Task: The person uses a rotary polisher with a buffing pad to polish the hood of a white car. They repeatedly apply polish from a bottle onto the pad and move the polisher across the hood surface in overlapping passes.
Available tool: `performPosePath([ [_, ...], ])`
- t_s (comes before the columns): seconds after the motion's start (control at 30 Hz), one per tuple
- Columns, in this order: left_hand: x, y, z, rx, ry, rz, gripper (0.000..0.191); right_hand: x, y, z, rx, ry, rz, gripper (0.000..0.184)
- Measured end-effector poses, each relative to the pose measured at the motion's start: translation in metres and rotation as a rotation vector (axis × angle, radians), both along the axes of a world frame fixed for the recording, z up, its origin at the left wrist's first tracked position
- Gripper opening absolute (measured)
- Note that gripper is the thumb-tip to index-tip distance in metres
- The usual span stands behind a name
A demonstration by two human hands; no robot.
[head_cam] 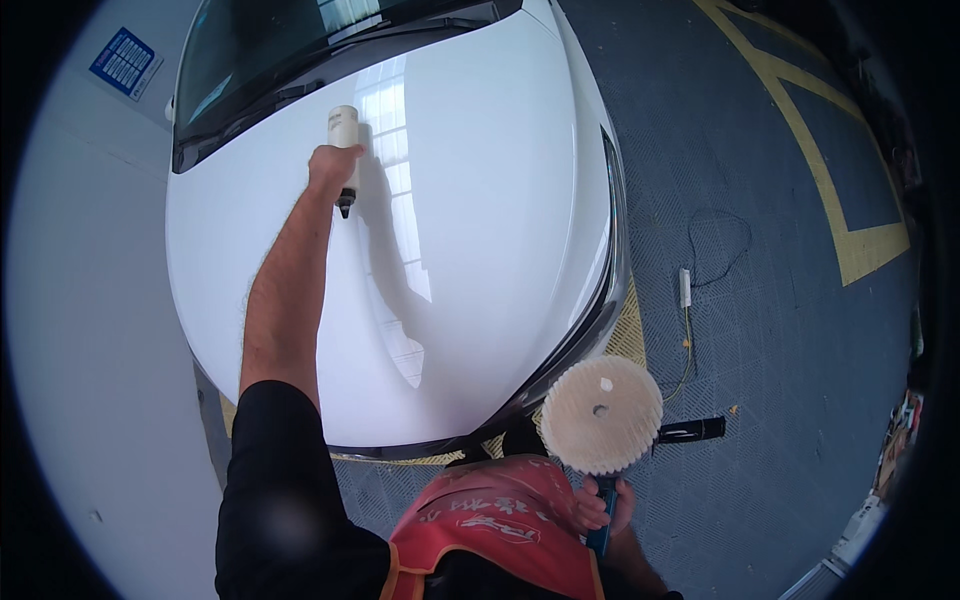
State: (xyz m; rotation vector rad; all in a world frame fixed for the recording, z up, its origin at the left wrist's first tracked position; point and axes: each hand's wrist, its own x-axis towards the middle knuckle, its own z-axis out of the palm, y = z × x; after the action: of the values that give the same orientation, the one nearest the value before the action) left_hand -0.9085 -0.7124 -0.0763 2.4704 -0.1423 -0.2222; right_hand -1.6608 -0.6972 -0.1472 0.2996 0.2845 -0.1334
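My left hand (332,169) is wrapped around an off-white squeeze bottle (343,126) over the hood (487,195) of a white car. The bottle's black nozzle (345,204) points back towards me, and its shadow falls on the glossy paint. Low on the right, my right hand (609,507) grips the blue-green body of a rotary polisher (600,541). Its round cream pad (577,420) faces up, with a small white dab (606,384) near the centre hole. A black side handle (694,430) sticks out to the right of the pad.
The windshield (255,67) and a wiper lie at the hood's far edge. A white wall (90,300) runs along the left. On the grey grated floor (750,360) lie a white power strip (685,288) and its cable (690,352). I wear a red apron (480,517).
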Motion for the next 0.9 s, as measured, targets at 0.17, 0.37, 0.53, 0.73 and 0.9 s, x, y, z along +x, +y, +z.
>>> performPosePath([
  [0.17, 0.011, -0.005, -0.006, 0.148, -0.034, 0.051, 0.086, -0.018, -0.001, 0.004, 0.09, 0.027, -0.171, 0.054],
  [0.37, -0.066, 0.015, 0.026, 0.113, -0.257, 0.03, 0.114, 0.006, -0.01, -0.007, -0.025, -0.078, -0.105, 0.051],
  [0.53, -0.258, 0.089, 0.008, -0.027, -0.613, -0.484, 0.075, 0.037, 0.0, -0.012, -0.053, -0.101, 0.013, 0.049],
  [0.73, -0.408, 0.183, -0.006, -0.856, 0.975, -0.373, 0.05, 0.064, 0.045, 0.001, -0.149, -0.092, 0.153, 0.049],
  [0.9, -0.403, 0.219, 0.018, -1.037, 1.275, -0.474, 0.035, 0.075, 0.095, 0.006, -0.157, -0.174, 0.17, 0.049],
])
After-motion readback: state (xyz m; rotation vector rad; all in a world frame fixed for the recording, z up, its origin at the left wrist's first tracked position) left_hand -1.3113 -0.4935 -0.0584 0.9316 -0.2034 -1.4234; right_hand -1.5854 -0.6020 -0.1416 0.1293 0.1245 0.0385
